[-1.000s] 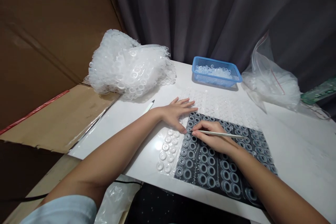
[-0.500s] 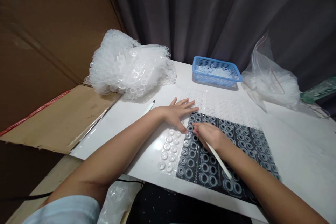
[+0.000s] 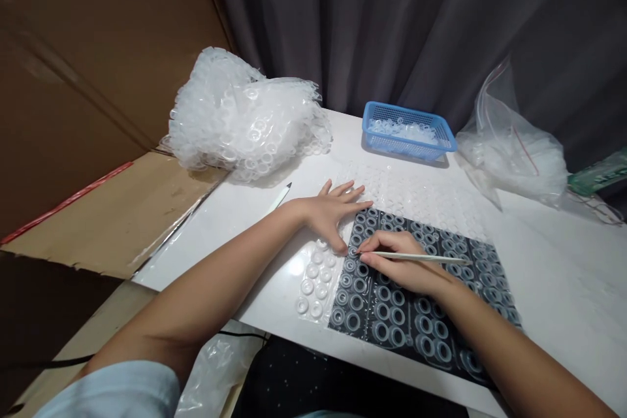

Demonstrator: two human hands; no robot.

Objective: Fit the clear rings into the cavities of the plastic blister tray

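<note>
A clear moulded sheet of small rings lies on the white table, partly over a black mat. My left hand lies flat and open on the sheet's left part, fingers spread, thumb near the mat's edge. My right hand is closed in a pinch on a thin white stick. The stick's tip touches a ring at the mat's left edge, just by my left thumb, and its shaft points right.
A heap of clear ring sheets sits at the table's back left, over a cardboard box flap. A blue basket of loose rings and a clear plastic bag stand at the back. A second white stick lies left of my wrist.
My right hand swung the stick down toward me half a second ago, then brought it back level with its tip at the same ring. My left hand stayed flat.
</note>
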